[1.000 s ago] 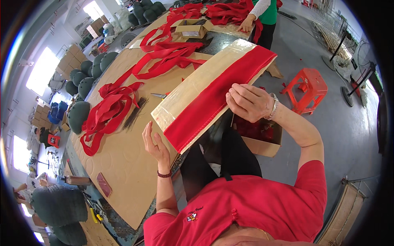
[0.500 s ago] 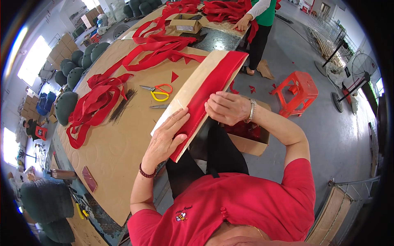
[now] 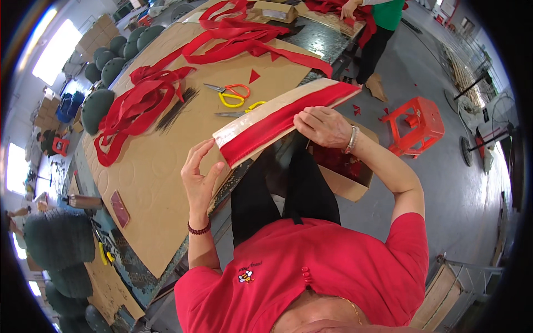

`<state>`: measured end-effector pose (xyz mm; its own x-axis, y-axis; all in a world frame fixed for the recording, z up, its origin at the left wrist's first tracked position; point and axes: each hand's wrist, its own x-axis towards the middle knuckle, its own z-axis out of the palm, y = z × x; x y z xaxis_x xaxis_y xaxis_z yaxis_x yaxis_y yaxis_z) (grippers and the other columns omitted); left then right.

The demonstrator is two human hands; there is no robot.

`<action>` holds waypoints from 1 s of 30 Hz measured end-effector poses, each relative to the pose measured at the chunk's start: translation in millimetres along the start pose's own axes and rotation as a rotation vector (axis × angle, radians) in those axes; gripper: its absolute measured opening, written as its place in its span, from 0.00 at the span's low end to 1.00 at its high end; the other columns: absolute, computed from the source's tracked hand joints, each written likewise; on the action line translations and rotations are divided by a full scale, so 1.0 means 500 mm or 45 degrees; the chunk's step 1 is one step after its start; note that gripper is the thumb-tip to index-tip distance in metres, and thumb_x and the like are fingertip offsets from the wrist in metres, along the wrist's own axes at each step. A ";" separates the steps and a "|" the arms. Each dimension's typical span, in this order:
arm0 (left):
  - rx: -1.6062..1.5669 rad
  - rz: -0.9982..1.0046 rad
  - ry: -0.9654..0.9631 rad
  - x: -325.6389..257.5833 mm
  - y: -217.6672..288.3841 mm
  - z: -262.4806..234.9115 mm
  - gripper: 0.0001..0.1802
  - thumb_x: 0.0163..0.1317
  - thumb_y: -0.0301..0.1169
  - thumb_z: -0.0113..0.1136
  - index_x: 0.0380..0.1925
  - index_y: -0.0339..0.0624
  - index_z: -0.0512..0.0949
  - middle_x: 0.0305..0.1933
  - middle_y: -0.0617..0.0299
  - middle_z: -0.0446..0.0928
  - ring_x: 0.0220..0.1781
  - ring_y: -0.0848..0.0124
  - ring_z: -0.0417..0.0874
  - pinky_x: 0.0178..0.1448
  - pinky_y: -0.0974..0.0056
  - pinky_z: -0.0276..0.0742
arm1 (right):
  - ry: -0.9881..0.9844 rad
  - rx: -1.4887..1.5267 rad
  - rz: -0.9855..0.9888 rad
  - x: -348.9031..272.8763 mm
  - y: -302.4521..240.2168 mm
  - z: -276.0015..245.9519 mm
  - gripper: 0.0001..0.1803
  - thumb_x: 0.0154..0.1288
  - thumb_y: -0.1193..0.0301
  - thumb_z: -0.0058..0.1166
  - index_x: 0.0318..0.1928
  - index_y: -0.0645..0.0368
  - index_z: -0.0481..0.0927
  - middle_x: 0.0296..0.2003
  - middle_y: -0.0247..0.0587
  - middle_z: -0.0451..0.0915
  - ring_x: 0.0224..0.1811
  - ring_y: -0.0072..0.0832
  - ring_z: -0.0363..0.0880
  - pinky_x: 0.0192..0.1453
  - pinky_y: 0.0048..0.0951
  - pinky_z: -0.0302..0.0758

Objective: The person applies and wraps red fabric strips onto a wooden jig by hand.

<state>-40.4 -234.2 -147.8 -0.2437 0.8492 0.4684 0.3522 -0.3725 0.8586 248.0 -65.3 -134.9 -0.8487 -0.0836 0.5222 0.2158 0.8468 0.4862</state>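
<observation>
A long, flat pale board (image 3: 244,131) with a red fabric strip (image 3: 283,118) along its length is held up over my lap, close to the table's near edge. My right hand (image 3: 325,127) is closed on its near long edge, with curled fingers over the red strip; the thumb is hidden. Beside the board's left end, my left hand (image 3: 201,172) is open, fingers and thumb apart. Its fingertips reach the board's corner, though I cannot tell whether they touch. Orange-and-yellow-handled scissors (image 3: 230,94) lie beyond the board, and a second yellow-handled pair (image 3: 236,114) is partly covered by it.
Red fabric strips (image 3: 141,102) lie heaped and trailing over the cardboard-covered table (image 3: 150,205). An open carton (image 3: 347,180) with red scraps sits below my right forearm. A red stool (image 3: 413,126) stands on the right. Another person's hand (image 3: 350,8) works at the far table.
My left hand has come off the board's face to its left end, fingers spread. The board has turned to a flatter slant, its right end further right. My right hand keeps hold and has shifted right.
</observation>
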 end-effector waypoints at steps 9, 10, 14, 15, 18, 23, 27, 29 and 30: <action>-0.321 -0.372 0.029 -0.027 -0.030 0.026 0.34 0.48 0.24 0.72 0.57 0.28 0.71 0.58 0.56 0.68 0.60 0.67 0.73 0.67 0.62 0.69 | -0.122 0.072 0.137 0.004 -0.066 0.009 0.16 0.50 0.71 0.53 0.41 0.63 0.76 0.36 0.36 0.73 0.39 0.27 0.75 0.38 0.25 0.76; -0.351 -0.364 0.044 -0.026 -0.035 0.026 0.34 0.47 0.20 0.71 0.57 0.27 0.70 0.56 0.56 0.67 0.60 0.68 0.73 0.67 0.64 0.69 | -0.121 0.101 0.140 0.003 -0.075 0.006 0.15 0.49 0.71 0.53 0.40 0.64 0.76 0.35 0.36 0.73 0.38 0.27 0.74 0.37 0.25 0.75; -0.464 -0.467 0.043 -0.011 -0.058 0.008 0.32 0.51 0.20 0.68 0.58 0.27 0.70 0.57 0.56 0.71 0.58 0.68 0.74 0.62 0.67 0.71 | -0.205 0.173 0.173 0.000 -0.120 0.004 0.15 0.49 0.72 0.53 0.38 0.65 0.76 0.34 0.38 0.73 0.36 0.28 0.74 0.34 0.26 0.75; -0.461 -0.467 -0.003 -0.006 -0.063 0.001 0.32 0.51 0.20 0.68 0.58 0.27 0.69 0.56 0.56 0.73 0.57 0.68 0.75 0.61 0.67 0.71 | -0.206 0.173 0.173 -0.001 -0.130 0.005 0.15 0.49 0.72 0.53 0.38 0.65 0.76 0.34 0.38 0.73 0.36 0.28 0.74 0.34 0.26 0.75; -0.441 -0.494 -0.069 -0.002 -0.060 -0.015 0.33 0.51 0.20 0.67 0.59 0.28 0.68 0.54 0.55 0.75 0.55 0.69 0.76 0.60 0.68 0.71 | -0.200 0.217 0.248 -0.004 -0.149 0.006 0.12 0.48 0.72 0.52 0.35 0.64 0.75 0.28 0.37 0.71 0.34 0.29 0.74 0.30 0.26 0.74; -0.514 -0.548 -0.116 0.027 -0.047 0.001 0.33 0.52 0.21 0.65 0.60 0.27 0.67 0.53 0.55 0.76 0.52 0.70 0.78 0.60 0.68 0.71 | -0.228 0.276 0.374 -0.007 -0.165 0.007 0.09 0.51 0.70 0.51 0.33 0.60 0.74 0.31 0.37 0.71 0.36 0.29 0.74 0.34 0.25 0.75; -0.531 -0.704 -0.131 0.043 -0.056 -0.002 0.29 0.53 0.20 0.62 0.58 0.27 0.69 0.50 0.54 0.77 0.51 0.69 0.79 0.61 0.67 0.71 | -0.199 0.302 0.395 -0.013 -0.197 0.011 0.09 0.50 0.71 0.51 0.33 0.61 0.74 0.30 0.37 0.71 0.36 0.29 0.74 0.35 0.26 0.76; -0.527 -0.776 -0.145 0.049 -0.071 0.000 0.30 0.51 0.20 0.63 0.57 0.26 0.70 0.49 0.54 0.77 0.50 0.69 0.78 0.60 0.67 0.71 | -0.239 0.341 0.439 -0.021 -0.221 0.013 0.09 0.50 0.71 0.51 0.32 0.62 0.74 0.30 0.37 0.71 0.36 0.29 0.74 0.35 0.26 0.76; -0.549 -0.823 -0.169 0.050 -0.078 0.000 0.30 0.50 0.20 0.65 0.56 0.25 0.70 0.48 0.54 0.78 0.49 0.69 0.78 0.59 0.67 0.71 | -0.284 0.374 0.487 -0.026 -0.231 0.012 0.08 0.50 0.71 0.51 0.32 0.62 0.73 0.30 0.37 0.71 0.36 0.28 0.74 0.34 0.26 0.76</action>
<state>-60.2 -198.3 -169.6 -0.1610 0.9744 -0.1570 -0.2112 0.1213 0.9699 231.4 -158.8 -202.1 -0.8246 0.3469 0.4469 0.4131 0.9089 0.0567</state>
